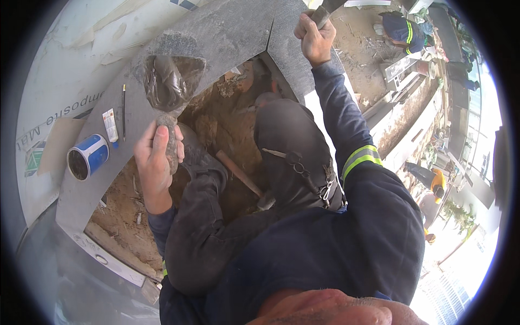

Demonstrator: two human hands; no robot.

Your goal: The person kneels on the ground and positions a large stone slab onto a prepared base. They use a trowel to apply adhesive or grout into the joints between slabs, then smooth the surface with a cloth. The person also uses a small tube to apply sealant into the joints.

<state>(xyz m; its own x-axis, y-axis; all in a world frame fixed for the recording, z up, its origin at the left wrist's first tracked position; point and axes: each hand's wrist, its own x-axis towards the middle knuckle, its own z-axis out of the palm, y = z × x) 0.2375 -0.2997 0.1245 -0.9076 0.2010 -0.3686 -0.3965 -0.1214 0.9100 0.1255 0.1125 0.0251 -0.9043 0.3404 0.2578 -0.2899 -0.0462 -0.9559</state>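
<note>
My left hand (154, 162) is closed around the rough, crusted handle of a wide putty knife (172, 81). Its broad blade points away from me over the grey stone slab (227, 27) and has a shiny brown look. Raised at the top, my right hand (315, 39) grips the dark handle of a second tool (324, 15). The upper frame edge cuts that tool off, so its kind is unclear. Left of my left hand, a blue and white can (88, 157) lies tipped on the slab, near a small white tube (110, 127) and a pencil (124, 111).
Between the slabs is a pit of brown earth (216, 130), with my legs in it. A wooden-handled hammer (238, 172) lies there by my knee. A large white sheet (70, 86) stands at left. Other people (403, 32) are at the right, among slabs and rubble.
</note>
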